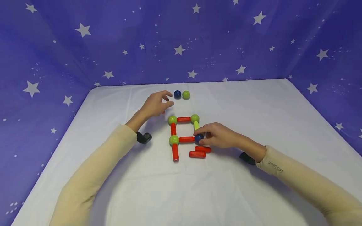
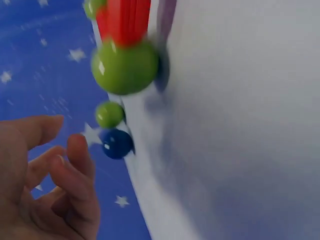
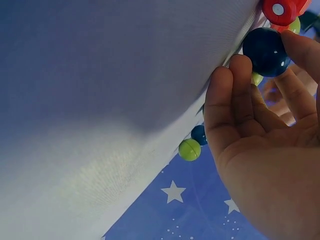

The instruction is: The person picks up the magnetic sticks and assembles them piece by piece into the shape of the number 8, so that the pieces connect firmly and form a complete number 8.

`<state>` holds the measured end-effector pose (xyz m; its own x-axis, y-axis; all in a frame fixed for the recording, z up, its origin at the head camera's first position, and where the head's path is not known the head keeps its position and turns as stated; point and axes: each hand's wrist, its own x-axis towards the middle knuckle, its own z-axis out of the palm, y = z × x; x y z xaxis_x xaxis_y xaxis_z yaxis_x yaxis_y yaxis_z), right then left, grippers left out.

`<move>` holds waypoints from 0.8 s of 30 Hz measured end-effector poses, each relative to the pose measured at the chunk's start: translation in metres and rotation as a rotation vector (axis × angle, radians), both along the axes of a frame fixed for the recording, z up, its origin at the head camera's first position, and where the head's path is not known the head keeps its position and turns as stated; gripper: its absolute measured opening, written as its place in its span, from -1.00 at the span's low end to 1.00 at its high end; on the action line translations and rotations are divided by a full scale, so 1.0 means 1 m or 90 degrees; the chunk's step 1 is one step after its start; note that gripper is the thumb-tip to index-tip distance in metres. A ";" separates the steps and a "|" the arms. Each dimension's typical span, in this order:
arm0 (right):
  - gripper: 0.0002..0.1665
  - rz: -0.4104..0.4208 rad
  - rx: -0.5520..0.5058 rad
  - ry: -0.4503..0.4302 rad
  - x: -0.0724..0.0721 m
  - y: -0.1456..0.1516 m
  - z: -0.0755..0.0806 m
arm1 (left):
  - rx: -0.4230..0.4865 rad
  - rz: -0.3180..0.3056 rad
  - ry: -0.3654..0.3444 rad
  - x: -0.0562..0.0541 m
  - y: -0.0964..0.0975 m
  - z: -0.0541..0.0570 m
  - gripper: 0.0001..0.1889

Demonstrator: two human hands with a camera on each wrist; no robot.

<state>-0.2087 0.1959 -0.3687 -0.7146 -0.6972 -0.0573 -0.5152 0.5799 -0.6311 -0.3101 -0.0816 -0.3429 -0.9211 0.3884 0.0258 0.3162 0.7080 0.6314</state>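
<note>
My right hand point(image 1: 220, 136) pinches a blue ball point(image 1: 199, 137) at one corner of a square point(image 1: 187, 139) whose four sides look done; an extra stick point(image 1: 175, 153) juts out left of that hand. I judge two red sticks point(image 1: 197, 154) just beside it remain unjoined, plus a spare blue ball point(image 1: 177, 94) and green ball point(image 1: 186, 94) near my left hand point(image 1: 154, 104), its fingers parted, apparently empty.

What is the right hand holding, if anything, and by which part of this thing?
The right hand holds the nearer dark blue ball by its sides, between thumb and fingers.
</note>
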 end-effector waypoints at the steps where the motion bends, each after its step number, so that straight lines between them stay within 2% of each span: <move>1: -0.56 0.003 0.001 -0.001 0.000 -0.001 0.000 | 0.005 0.014 -0.005 -0.009 0.002 -0.003 -0.53; 5: -0.57 0.005 0.004 -0.002 -0.001 -0.002 -0.001 | 0.008 0.046 -0.010 -0.038 0.015 -0.013 -0.47; 8: -0.57 -0.001 0.006 -0.004 -0.001 -0.001 -0.001 | -0.049 0.030 0.003 -0.053 0.024 -0.019 -0.45; 10: -0.57 -0.003 0.007 -0.007 -0.001 0.000 -0.002 | -0.109 0.007 0.014 -0.059 0.028 -0.022 -0.44; 12: -0.57 -0.004 0.007 -0.011 -0.001 0.000 -0.002 | -0.156 -0.009 0.019 -0.062 0.032 -0.023 -0.44; 15: -0.57 -0.001 0.003 -0.013 0.000 0.000 -0.001 | -0.183 -0.010 0.028 -0.064 0.037 -0.022 -0.48; 19: -0.57 -0.001 -0.002 -0.010 0.000 0.001 0.000 | -0.176 0.003 0.045 -0.064 0.042 -0.022 -0.56; 24: -0.57 0.002 -0.004 -0.007 -0.001 0.001 -0.001 | -0.171 0.022 0.042 -0.063 0.044 -0.025 -0.56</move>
